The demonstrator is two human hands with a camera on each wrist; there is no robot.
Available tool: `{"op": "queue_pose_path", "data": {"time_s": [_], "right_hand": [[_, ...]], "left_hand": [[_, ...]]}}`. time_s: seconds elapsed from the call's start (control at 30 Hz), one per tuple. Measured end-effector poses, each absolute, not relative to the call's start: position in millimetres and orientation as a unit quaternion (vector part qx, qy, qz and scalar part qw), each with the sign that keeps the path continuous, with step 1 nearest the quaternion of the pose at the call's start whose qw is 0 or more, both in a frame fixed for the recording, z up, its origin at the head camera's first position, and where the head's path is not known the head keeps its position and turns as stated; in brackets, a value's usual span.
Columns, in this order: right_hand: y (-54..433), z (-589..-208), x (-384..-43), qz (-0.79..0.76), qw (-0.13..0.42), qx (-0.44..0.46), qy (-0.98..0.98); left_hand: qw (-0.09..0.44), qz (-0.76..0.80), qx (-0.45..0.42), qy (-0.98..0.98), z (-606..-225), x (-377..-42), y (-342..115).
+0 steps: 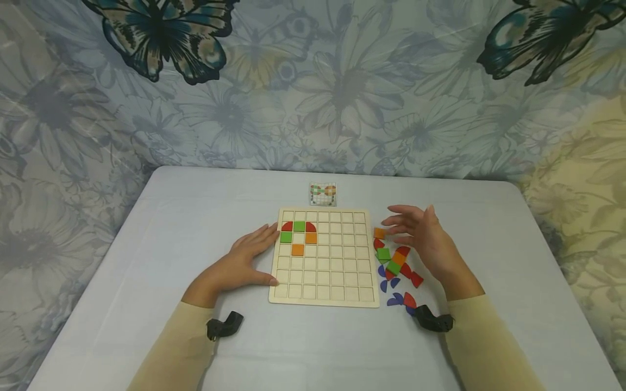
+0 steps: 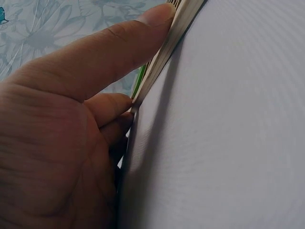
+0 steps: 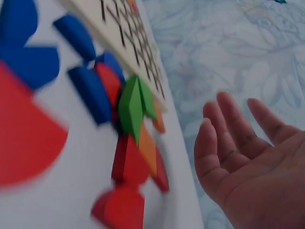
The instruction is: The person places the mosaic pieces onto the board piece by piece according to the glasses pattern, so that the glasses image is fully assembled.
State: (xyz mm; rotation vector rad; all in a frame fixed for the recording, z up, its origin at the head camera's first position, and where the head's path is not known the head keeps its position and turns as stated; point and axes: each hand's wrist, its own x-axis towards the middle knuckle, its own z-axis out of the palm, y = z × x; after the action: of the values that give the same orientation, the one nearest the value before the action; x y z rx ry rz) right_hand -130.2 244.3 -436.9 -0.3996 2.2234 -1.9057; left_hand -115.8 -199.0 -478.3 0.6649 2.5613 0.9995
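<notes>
A pale wooden grid board (image 1: 337,266) lies flat in the middle of the table. In its upper left cells sit two red rounded pieces (image 1: 287,227), two green squares (image 1: 299,226) and two orange squares (image 1: 297,250). My left hand (image 1: 239,266) rests at the board's left side, fingers extended; the left wrist view shows its thumb (image 2: 157,16) at the edge. Raised beside a scatter of loose pieces, my right hand (image 1: 432,244) is empty with relaxed fingers. Those pieces include a green one (image 3: 131,107), blue ones (image 3: 88,93) and red ones (image 3: 28,133).
Behind the board lies a small pattern card (image 1: 323,194) with a coloured design on a grid. The table (image 1: 146,233) has a white cover and meets a flowered, butterfly-printed cloth (image 1: 342,92) at the back. A dark wrist camera (image 1: 432,319) hangs close to the nearest loose pieces.
</notes>
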Motion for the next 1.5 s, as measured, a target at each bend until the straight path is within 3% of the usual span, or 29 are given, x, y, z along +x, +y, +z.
{"op": "queue_pose_path", "data": {"time_s": [0.17, 0.63, 0.93, 1.5], "right_hand": [[266.7, -443.9, -123.0, -0.609, 0.079, -0.118, 0.78], [283.8, -475.0, -107.4, -0.438, 0.11, -0.056, 0.89], [279.3, -476.4, -106.7, -0.362, 0.073, -0.075, 0.926], [286.9, -471.2, -106.0, -0.328, 0.067, -0.095, 0.938]], "left_hand": [[0.156, 0.352, 0.23, 0.894, -479.1, -115.7, -199.5], [0.156, 0.354, 0.232, 0.893, -477.5, -116.4, -199.8], [0.158, 0.354, 0.232, 0.892, -478.4, -116.5, -199.7], [0.157, 0.353, 0.232, 0.893, -479.1, -117.1, -199.6]]}}
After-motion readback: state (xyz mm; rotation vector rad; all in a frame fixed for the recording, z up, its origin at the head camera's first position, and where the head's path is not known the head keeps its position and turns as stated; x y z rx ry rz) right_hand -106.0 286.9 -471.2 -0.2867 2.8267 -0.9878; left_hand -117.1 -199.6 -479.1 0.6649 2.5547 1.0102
